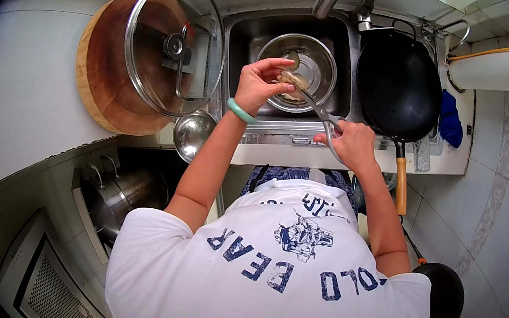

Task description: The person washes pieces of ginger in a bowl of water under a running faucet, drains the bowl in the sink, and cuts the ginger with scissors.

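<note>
We pinch a small pale piece (296, 81) in our left hand (260, 84), above a metal bowl (332, 65) that sits in the sink (239, 41). At four o'clock from that hand, our right hand (354, 141) grips the handles of metal scissors (321, 111), their blades at the piece. From the bowl, a round wooden board (100, 70) with a glass lid (174, 47) over it lies at nine o'clock on the bench (20, 98), and a black wok (401, 82) rests at three o'clock.
</note>
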A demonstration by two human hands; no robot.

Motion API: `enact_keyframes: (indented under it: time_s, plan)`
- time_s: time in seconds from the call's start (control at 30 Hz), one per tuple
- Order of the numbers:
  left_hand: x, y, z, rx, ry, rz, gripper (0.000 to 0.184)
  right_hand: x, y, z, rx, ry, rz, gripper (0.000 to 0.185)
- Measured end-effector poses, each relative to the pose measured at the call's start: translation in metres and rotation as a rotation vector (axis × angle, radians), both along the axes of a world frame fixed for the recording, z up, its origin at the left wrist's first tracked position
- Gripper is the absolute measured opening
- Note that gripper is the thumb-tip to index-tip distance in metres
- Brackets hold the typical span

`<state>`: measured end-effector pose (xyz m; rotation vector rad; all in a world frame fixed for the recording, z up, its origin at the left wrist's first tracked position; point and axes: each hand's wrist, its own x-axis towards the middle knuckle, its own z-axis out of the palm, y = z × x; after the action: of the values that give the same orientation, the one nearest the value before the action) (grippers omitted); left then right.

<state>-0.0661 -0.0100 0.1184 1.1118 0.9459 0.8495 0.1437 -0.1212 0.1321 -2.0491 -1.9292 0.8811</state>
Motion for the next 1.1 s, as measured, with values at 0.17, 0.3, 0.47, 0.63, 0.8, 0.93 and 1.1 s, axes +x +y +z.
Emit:
enact_keyframes:
  time_s: [0.17, 0.3, 0.47, 0.63, 0.8, 0.93, 1.1]
  plan:
    - [-0.004, 0.004, 0.005, 0.008, 0.076, -0.05, 0.047, 0.001, 0.001, 0.0, 0.007, 0.01, 0.019, 0.061]
    - [-0.004, 0.006, 0.008, 0.014, 0.09, -0.066, 0.048, 0.0, 0.002, 0.0, -0.003, 0.011, 0.012, 0.061]
    - [-0.004, 0.009, 0.008, 0.013, 0.117, -0.096, 0.049, 0.0, -0.002, -0.003, 0.025, 0.026, 0.001, 0.061]
    - [-0.004, 0.009, 0.011, -0.006, 0.127, -0.096, 0.049, 0.002, -0.004, -0.007, 0.036, 0.001, 0.018, 0.061]
    - [-0.007, 0.011, 0.009, -0.04, 0.16, -0.176, 0.052, 0.003, -0.004, -0.001, -0.009, -0.007, 0.043, 0.064]
    - [-0.007, 0.012, 0.012, -0.071, 0.169, -0.195, 0.053, 0.002, -0.003, 0.002, -0.063, 0.016, 0.036, 0.065]
    - [-0.006, 0.01, 0.012, -0.113, 0.175, -0.225, 0.053, 0.0, -0.002, 0.0, -0.073, 0.028, 0.044, 0.065]
